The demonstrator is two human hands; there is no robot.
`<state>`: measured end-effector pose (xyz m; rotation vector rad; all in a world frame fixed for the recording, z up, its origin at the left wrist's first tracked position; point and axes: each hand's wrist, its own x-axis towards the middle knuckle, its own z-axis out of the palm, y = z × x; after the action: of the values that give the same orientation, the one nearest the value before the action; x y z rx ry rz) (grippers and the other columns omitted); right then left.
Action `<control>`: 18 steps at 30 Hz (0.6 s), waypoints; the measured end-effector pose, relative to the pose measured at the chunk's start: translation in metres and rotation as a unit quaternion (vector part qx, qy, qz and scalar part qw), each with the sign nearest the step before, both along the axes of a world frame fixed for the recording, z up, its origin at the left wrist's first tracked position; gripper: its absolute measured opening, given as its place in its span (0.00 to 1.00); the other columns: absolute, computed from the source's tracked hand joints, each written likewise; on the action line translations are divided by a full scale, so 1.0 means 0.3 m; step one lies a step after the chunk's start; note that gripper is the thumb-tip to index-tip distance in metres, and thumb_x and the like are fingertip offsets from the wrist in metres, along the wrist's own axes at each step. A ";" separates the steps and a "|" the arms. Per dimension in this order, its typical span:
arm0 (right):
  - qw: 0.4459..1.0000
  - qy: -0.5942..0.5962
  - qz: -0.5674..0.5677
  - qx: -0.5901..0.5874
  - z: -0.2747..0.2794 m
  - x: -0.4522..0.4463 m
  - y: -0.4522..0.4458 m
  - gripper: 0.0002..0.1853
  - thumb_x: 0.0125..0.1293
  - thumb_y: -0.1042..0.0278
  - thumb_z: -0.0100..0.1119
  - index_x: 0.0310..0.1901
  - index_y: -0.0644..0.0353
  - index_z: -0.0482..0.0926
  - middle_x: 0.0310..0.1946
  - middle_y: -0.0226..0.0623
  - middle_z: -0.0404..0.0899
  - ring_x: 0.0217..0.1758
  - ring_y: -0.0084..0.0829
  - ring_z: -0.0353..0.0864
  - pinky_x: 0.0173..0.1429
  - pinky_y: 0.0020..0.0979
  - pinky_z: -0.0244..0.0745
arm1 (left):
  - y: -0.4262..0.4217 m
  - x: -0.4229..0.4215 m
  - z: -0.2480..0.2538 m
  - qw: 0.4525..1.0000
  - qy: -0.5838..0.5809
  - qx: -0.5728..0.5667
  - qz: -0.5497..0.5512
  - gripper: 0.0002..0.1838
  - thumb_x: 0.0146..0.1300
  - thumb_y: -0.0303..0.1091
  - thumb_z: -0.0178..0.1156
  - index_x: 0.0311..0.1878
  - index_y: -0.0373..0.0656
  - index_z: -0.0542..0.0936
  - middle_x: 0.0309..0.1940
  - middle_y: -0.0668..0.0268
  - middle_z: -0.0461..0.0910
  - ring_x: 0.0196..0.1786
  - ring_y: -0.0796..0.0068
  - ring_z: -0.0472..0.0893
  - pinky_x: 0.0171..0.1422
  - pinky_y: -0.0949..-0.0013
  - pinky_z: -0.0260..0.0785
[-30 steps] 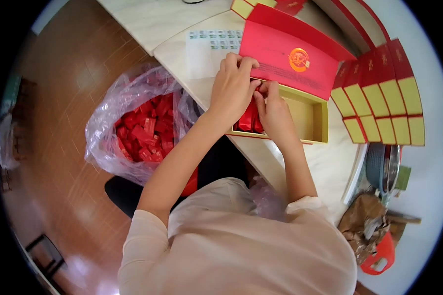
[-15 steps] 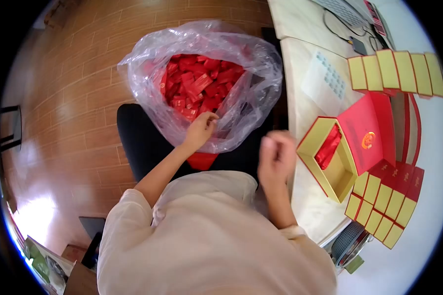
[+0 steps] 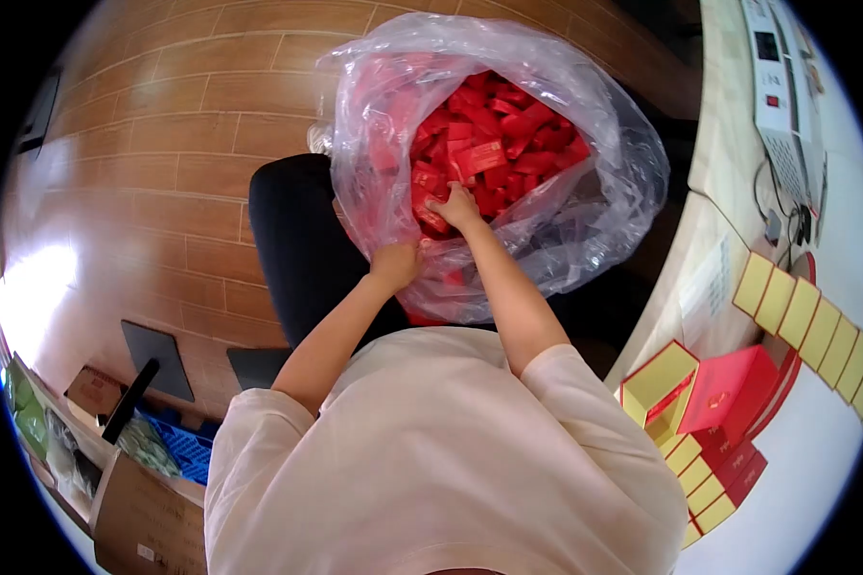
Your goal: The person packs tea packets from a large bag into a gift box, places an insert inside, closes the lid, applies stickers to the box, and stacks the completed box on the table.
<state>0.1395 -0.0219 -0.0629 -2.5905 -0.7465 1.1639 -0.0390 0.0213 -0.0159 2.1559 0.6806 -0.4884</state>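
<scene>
A large clear plastic bag (image 3: pixel 633 163) full of small red packets (image 3: pixel 484 156) stands in front of my lap. My left hand (image 3: pixel 396 265) is closed at the near left edge of the bag, its fingertips on the plastic. My right hand (image 3: pixel 458 207) reaches over the rim into the bag. Its thumb and a finger are spread apart against the red packets at the near left; the other fingers are partly hidden.
On the table (image 3: pixel 686 259) to the right, an open red and yellow gift box (image 3: pixel 664 379) holds something red. Stacked boxes (image 3: pixel 714 479) and a row of yellow-sided boxes (image 3: pixel 805 321) stand near it. A cardboard carton (image 3: pixel 153 517) lies at lower left.
My right hand has swung from beside the table into the bag. My left hand has drawn back from the bag's opening to its near edge. The view has turned, shifting the table rightward.
</scene>
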 end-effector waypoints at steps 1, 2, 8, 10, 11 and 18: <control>1.000 0.007 0.006 -0.028 -0.007 -0.006 0.025 0.44 0.47 0.47 0.71 0.63 0.59 0.63 0.56 0.49 0.70 0.62 0.50 0.68 0.65 0.44 0.66 | 0.010 0.001 -0.005 0.999 -0.021 -0.023 0.044 0.19 0.67 0.45 0.48 0.42 0.39 0.78 0.33 0.46 0.81 0.38 0.45 0.81 0.43 0.46 0.71; 0.998 0.014 0.011 -0.057 -0.029 -0.014 0.042 0.50 0.43 0.44 0.73 0.65 0.59 0.60 0.58 0.50 0.69 0.63 0.51 0.67 0.66 0.45 0.65 | 0.029 0.011 0.011 0.998 -0.013 -0.026 0.047 0.19 0.67 0.45 0.48 0.42 0.39 0.78 0.33 0.46 0.81 0.38 0.45 0.81 0.43 0.46 0.71; 0.994 0.030 -0.090 0.057 -0.157 -0.130 0.083 0.52 0.45 0.54 0.74 0.67 0.59 0.51 0.60 0.55 0.65 0.61 0.58 0.68 0.62 0.46 0.67 | 0.058 0.051 -0.012 0.978 0.029 -0.137 0.153 0.20 0.68 0.45 0.46 0.44 0.36 0.77 0.36 0.41 0.79 0.42 0.40 0.78 0.47 0.48 0.69; 0.997 0.016 -0.067 0.039 -0.142 -0.142 0.101 0.39 0.49 0.59 0.70 0.60 0.64 0.63 0.58 0.59 0.68 0.61 0.54 0.70 0.61 0.42 0.68 | 0.071 0.066 -0.021 0.973 0.037 -0.135 0.182 0.21 0.68 0.45 0.45 0.45 0.34 0.76 0.37 0.39 0.78 0.43 0.38 0.77 0.48 0.48 0.68; 0.993 0.013 -0.071 0.098 -0.145 -0.141 0.096 0.33 0.53 0.64 0.67 0.58 0.66 0.65 0.54 0.59 0.72 0.57 0.53 0.74 0.58 0.41 0.71 | 0.075 0.071 -0.025 0.973 0.037 -0.136 0.184 0.21 0.68 0.45 0.45 0.45 0.34 0.76 0.37 0.39 0.78 0.43 0.38 0.77 0.48 0.48 0.68; 0.977 0.097 -0.072 0.174 -0.044 0.055 -0.022 0.27 0.60 0.66 0.63 0.59 0.68 0.67 0.50 0.48 0.79 0.53 0.39 0.79 0.57 0.34 0.73 | 0.086 0.118 -0.043 0.886 -0.164 -0.245 0.358 0.13 0.68 0.39 0.54 0.47 0.40 0.76 0.32 0.58 0.80 0.36 0.63 0.80 0.44 0.63 0.71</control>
<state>0.1560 -0.0284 -0.0761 -2.1707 -0.6430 1.1085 -0.0037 0.0470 -0.0289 1.3310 0.9672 0.1055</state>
